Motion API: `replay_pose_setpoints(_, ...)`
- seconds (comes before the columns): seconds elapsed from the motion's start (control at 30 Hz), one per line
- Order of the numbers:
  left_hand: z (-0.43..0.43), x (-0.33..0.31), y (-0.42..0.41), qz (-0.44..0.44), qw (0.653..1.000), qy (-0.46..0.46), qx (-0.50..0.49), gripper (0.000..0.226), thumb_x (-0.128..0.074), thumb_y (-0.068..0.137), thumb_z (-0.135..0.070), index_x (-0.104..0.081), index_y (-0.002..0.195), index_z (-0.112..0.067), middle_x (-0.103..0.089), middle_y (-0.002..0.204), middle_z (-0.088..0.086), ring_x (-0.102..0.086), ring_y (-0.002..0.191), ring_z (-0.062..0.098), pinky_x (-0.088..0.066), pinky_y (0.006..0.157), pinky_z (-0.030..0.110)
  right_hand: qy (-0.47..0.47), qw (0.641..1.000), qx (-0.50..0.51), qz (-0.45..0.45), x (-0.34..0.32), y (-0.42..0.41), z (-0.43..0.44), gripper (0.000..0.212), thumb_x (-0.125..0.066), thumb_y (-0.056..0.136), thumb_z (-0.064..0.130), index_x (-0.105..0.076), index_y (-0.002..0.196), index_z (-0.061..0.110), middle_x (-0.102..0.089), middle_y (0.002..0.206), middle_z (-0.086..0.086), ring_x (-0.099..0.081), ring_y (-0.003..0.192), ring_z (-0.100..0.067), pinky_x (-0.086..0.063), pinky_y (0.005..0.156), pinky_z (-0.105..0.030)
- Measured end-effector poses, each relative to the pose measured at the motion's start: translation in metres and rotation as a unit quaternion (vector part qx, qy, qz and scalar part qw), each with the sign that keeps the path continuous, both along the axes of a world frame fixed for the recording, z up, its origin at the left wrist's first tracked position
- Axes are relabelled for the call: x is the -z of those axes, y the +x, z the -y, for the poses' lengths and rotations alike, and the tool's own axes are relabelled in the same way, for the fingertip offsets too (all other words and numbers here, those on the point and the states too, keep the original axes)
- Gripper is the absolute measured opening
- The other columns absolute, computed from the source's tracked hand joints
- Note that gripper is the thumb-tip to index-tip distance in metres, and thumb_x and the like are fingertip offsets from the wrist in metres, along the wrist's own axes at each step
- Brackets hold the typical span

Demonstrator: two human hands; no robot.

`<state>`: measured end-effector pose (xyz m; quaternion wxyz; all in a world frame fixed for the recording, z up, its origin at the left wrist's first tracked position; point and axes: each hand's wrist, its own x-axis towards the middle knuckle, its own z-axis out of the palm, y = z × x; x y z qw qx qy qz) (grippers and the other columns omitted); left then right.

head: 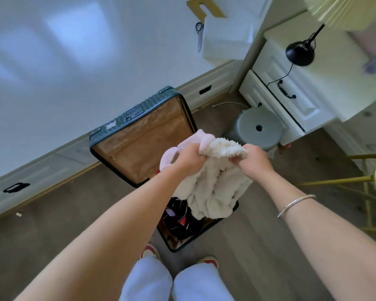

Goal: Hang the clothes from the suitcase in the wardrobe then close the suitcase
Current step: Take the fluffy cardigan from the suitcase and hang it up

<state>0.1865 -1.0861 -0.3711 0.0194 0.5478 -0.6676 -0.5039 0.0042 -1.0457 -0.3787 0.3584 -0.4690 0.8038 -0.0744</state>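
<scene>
Both hands are holding a fleece [215,187] up in the air — cream, shaggy, bunched, with a pale pink part showing behind the knuckles. The left hand [190,157] is closing tight on one gathered edge, and the right hand [253,158] is pinching the other edge just beside it; the rest of the fleece is drooping below both hands. A thin bangle [295,205] is sitting on the right wrist.

Directly under the hands the suitcase [139,137] is lying open on the floor, its tan-lined lid propped up beyond the left hand. Dark clothes [178,216] with a red patch are lying in the near half, partly hidden by the hanging fleece.

Beyond the right hand a round grey stool [258,129] is standing — close beside the suitcase lid. Farther right, a white drawer unit [291,88] is carrying a black lamp [300,53]. Below the forearms, pale trousers and red-trimmed shoes are showing.
</scene>
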Motion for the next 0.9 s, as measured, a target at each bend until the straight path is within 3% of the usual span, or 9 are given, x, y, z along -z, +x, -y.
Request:
replay_pose_setpoints(0.1, 0.01, -0.043, -0.001, 0.026, 1.0, -0.012, -0.01, 0.024, -0.05, 0.091, -0.024, -0.062, 0.111, -0.028, -0.063, 0.111, -0.004, -0.057, 0.104, 0.019, -0.043, 0.096, 0.031, -0.025, 1.0, -0.003, -0.012, -0.045, 0.0, 0.001, 0.03, -0.058, 0.085, 0.033, -0.048, 0.061, 0.019, -0.054, 0.069, 0.001, -0.055, 0.076, -0.03, -0.035, 0.056, -0.031)
replay_pose_setpoints(0.2, 0.02, -0.083, -0.003, 0.044, 0.999, -0.022, -0.011, 0.013, -0.051, 0.085, -0.028, -0.058, 0.077, -0.035, -0.064, 0.088, -0.006, -0.06, 0.095, 0.025, -0.048, 0.092, 0.041, -0.049, 0.999, -0.004, -0.009, -0.094, -0.005, 0.003, 0.032, -0.054, 0.088, 0.026, -0.047, 0.058, 0.018, -0.053, 0.064, 0.0, -0.054, 0.07, -0.027, -0.033, 0.051, -0.03)
replay_pose_setpoints(0.37, 0.029, -0.166, -0.019, 0.019, 0.996, -0.08, 0.03, 0.017, -0.056, 0.091, -0.017, -0.063, 0.102, -0.007, -0.059, 0.094, 0.003, -0.052, 0.089, 0.02, -0.038, 0.075, 0.027, -0.091, 0.996, 0.005, -0.018, -0.183, -0.02, 0.004, 0.029, -0.054, 0.086, 0.02, -0.05, 0.057, 0.018, -0.051, 0.061, 0.0, -0.051, 0.066, -0.023, -0.033, 0.054, -0.031)
replay_pose_setpoints(0.43, 0.029, -0.196, -0.025, 0.018, 0.994, -0.098, 0.052, 0.01, -0.06, 0.088, -0.017, -0.061, 0.094, -0.008, -0.055, 0.093, 0.003, -0.051, 0.089, 0.02, -0.039, 0.075, 0.027, -0.109, 0.994, 0.026, -0.013, -0.215, -0.022, 0.002, 0.035, -0.053, 0.084, 0.017, -0.038, 0.053, 0.019, -0.042, 0.056, 0.0, -0.041, 0.059, -0.02, -0.026, 0.052, -0.031)
replay_pose_setpoints(0.53, 0.03, -0.24, -0.038, 0.018, 0.99, -0.118, 0.08, 0.022, -0.064, 0.086, -0.023, -0.062, 0.101, -0.006, -0.053, 0.092, 0.002, -0.051, 0.086, 0.019, -0.04, 0.075, 0.026, -0.137, 0.989, 0.049, -0.01, -0.257, -0.028, -0.001, 0.036, -0.052, 0.081, 0.013, -0.031, 0.053, 0.018, -0.035, 0.055, -0.001, -0.032, 0.057, -0.018, -0.02, 0.054, -0.031)
replay_pose_setpoints(0.63, 0.028, -0.29, -0.056, 0.001, 0.984, -0.145, 0.108, 0.02, -0.063, 0.088, -0.027, -0.057, 0.093, -0.009, -0.05, 0.076, -0.003, -0.05, 0.07, 0.014, -0.036, 0.06, 0.021, -0.149, 0.987, 0.064, -0.005, -0.298, -0.035, -0.011, 0.035, -0.059, 0.081, 0.019, -0.036, 0.054, 0.017, -0.038, 0.057, -0.002, -0.035, 0.059, -0.018, -0.023, 0.058, -0.03)
replay_pose_setpoints(0.73, 0.022, -0.333, -0.076, -0.022, 0.976, -0.165, 0.143, 0.028, -0.065, 0.087, -0.032, -0.057, 0.098, -0.007, -0.05, 0.082, -0.001, -0.05, 0.078, 0.017, -0.036, 0.064, 0.022, -0.169, 0.983, 0.073, 0.002, -0.336, -0.036, -0.024, 0.043, -0.062, 0.082, 0.022, -0.031, 0.051, 0.02, -0.033, 0.054, 0.001, -0.029, 0.054, -0.015, -0.017, 0.054, -0.031)
replay_pose_setpoints(0.8, 0.014, -0.363, -0.088, -0.039, 0.966, -0.186, 0.176, 0.032, -0.066, 0.086, -0.035, -0.058, 0.1, -0.008, -0.051, 0.083, 0.0, -0.048, 0.077, 0.016, -0.034, 0.057, 0.021, -0.187, 0.978, 0.096, -0.015, -0.364, -0.037, -0.038, 0.045, -0.061, 0.083, 0.024, -0.029, 0.052, 0.021, -0.029, 0.053, 0.002, -0.025, 0.055, -0.014, -0.014, 0.053, -0.031)
replay_pose_setpoints(0.9, -0.003, -0.41, -0.101, -0.081, 0.951, -0.2, 0.219, 0.028, -0.067, 0.084, -0.034, -0.06, 0.092, -0.009, -0.053, 0.082, 0.0, -0.05, 0.071, 0.015, -0.036, 0.053, 0.023, -0.218, 0.965, 0.137, -0.046, -0.408, -0.038, -0.067, 0.038, -0.06, 0.086, 0.026, -0.04, 0.056, 0.016, -0.033, 0.055, -0.001, -0.028, 0.056, -0.015, -0.017, 0.053, -0.032)
